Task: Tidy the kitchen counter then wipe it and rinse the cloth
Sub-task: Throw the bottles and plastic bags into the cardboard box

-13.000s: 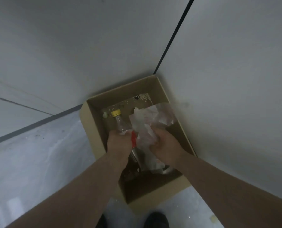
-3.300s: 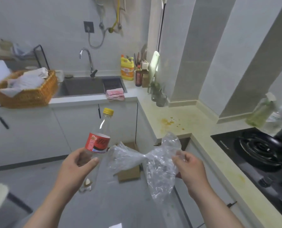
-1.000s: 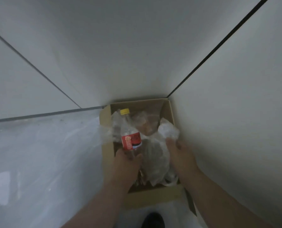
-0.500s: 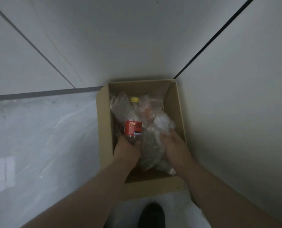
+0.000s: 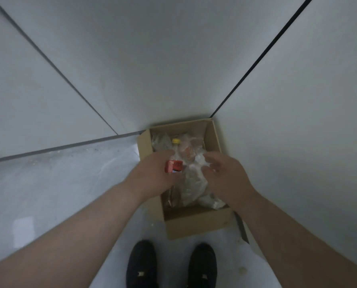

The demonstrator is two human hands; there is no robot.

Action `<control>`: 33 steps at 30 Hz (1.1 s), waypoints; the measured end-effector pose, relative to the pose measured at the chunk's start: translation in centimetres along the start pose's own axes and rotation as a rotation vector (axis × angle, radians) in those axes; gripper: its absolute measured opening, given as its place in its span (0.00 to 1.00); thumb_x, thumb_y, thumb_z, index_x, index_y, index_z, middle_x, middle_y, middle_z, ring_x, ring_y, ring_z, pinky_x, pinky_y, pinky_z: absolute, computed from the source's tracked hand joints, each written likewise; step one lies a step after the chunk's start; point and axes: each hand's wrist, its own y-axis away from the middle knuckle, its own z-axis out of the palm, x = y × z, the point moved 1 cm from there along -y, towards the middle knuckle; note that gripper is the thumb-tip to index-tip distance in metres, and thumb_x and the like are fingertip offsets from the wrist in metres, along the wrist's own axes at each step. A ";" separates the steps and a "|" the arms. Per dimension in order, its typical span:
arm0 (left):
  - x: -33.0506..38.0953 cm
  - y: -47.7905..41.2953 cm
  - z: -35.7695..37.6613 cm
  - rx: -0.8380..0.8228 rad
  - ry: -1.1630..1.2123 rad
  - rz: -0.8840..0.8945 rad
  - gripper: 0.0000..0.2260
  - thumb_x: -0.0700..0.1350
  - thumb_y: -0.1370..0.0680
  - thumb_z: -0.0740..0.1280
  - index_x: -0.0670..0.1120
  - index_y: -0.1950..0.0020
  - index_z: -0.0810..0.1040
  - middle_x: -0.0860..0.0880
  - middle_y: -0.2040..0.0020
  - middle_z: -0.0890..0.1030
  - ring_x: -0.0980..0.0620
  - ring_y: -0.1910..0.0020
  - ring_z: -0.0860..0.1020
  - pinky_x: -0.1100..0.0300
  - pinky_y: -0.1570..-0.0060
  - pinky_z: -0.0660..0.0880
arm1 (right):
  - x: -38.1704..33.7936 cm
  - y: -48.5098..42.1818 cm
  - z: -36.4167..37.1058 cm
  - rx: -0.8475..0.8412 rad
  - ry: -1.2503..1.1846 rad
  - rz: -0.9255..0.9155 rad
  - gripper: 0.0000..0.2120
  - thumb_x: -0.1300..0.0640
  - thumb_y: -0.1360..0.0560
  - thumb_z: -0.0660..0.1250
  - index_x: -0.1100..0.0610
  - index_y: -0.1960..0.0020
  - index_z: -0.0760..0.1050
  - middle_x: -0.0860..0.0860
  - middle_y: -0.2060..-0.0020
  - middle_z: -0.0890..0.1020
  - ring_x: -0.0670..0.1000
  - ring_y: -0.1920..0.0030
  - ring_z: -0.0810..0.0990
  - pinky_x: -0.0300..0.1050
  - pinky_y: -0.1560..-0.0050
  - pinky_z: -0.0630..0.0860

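Looking down: a cardboard box [image 5: 196, 225] sits open on the floor [image 5: 59, 183] in a corner, with its far and right sides close against pale grey panels [image 5: 173, 59].
Bottle [image 5: 174, 166]: clear plastic with a yellow cap and a red label, lying inside the box with the cap toward the far wall.
Bag [image 5: 194, 183]: crumpled clear plastic, filling much of the box beside the bottle and reaching nearly to the near wall.
Left hand [image 5: 154, 173]: over the left side of the box, fingers reaching past the bottle's label. I cannot tell whether it grips the bottle or only hangs above it.
Right hand [image 5: 225, 175]: above the bag, fingers loosely spread and relaxed, holding nothing.
Shoes [image 5: 141, 265]: two dark ones, side by side on the floor just short of the near wall of the box.
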 end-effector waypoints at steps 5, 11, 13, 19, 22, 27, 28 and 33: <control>4.7 6.0 -7.6 -0.015 -0.139 0.023 0.19 0.54 0.24 0.67 0.51 0.34 0.73 0.51 0.37 0.76 0.53 0.40 0.74 0.62 0.45 0.69 | -4.5 5.6 -4.3 0.018 0.044 -0.044 0.16 0.53 0.22 0.64 0.48 0.34 0.74 0.41 0.46 0.77 0.43 0.45 0.76 0.30 0.50 0.69; 11.2 15.0 -14.4 0.055 -0.174 0.107 0.19 0.56 0.25 0.67 0.56 0.35 0.73 0.57 0.38 0.74 0.58 0.39 0.72 0.64 0.40 0.68 | -11.5 14.1 -11.5 0.176 -0.001 -0.094 0.14 0.56 0.25 0.68 0.48 0.40 0.78 0.35 0.53 0.78 0.40 0.50 0.78 0.27 0.54 0.68; 13.8 17.8 -16.1 0.086 -0.206 0.155 0.20 0.57 0.25 0.66 0.56 0.34 0.71 0.59 0.39 0.73 0.60 0.39 0.71 0.68 0.43 0.65 | -14.1 16.9 -13.9 0.231 -0.034 -0.102 0.14 0.57 0.25 0.68 0.49 0.40 0.79 0.34 0.53 0.78 0.40 0.48 0.78 0.31 0.48 0.69; 20.1 25.9 -18.7 0.054 -0.221 0.193 0.21 0.59 0.25 0.65 0.57 0.33 0.70 0.61 0.37 0.71 0.61 0.41 0.71 0.65 0.41 0.68 | -19.3 26.7 -20.6 0.294 -0.137 -0.094 0.13 0.58 0.24 0.68 0.47 0.41 0.78 0.32 0.55 0.76 0.32 0.52 0.75 0.30 0.47 0.69; 23.2 30.1 -19.8 0.087 -0.194 0.254 0.19 0.56 0.25 0.66 0.58 0.35 0.71 0.63 0.41 0.70 0.62 0.42 0.71 0.69 0.44 0.65 | -20.4 32.3 -23.5 0.306 -0.164 -0.076 0.11 0.56 0.23 0.67 0.42 0.44 0.75 0.30 0.55 0.75 0.31 0.51 0.74 0.33 0.44 0.72; 28.8 37.6 -21.2 0.102 -0.236 0.373 0.11 0.57 0.25 0.66 0.65 0.46 0.67 0.72 0.48 0.67 0.63 0.44 0.71 0.69 0.46 0.65 | -21.2 41.7 -27.2 0.344 -0.202 -0.068 0.12 0.52 0.22 0.65 0.44 0.39 0.76 0.32 0.51 0.77 0.33 0.48 0.76 0.28 0.47 0.71; 30.0 39.0 -21.3 0.089 -0.245 0.385 0.12 0.57 0.25 0.66 0.64 0.44 0.68 0.71 0.48 0.68 0.63 0.44 0.71 0.69 0.48 0.64 | -21.0 43.6 -28.0 0.374 -0.204 -0.063 0.14 0.52 0.22 0.65 0.46 0.36 0.76 0.34 0.48 0.77 0.35 0.47 0.76 0.31 0.45 0.71; 35.3 45.9 -20.3 0.108 -0.243 0.489 0.19 0.57 0.25 0.65 0.57 0.35 0.73 0.59 0.40 0.73 0.59 0.42 0.71 0.61 0.45 0.68 | -19.2 53.7 -31.7 0.541 -0.217 -0.073 0.17 0.52 0.22 0.65 0.49 0.34 0.74 0.37 0.45 0.77 0.38 0.44 0.75 0.37 0.39 0.72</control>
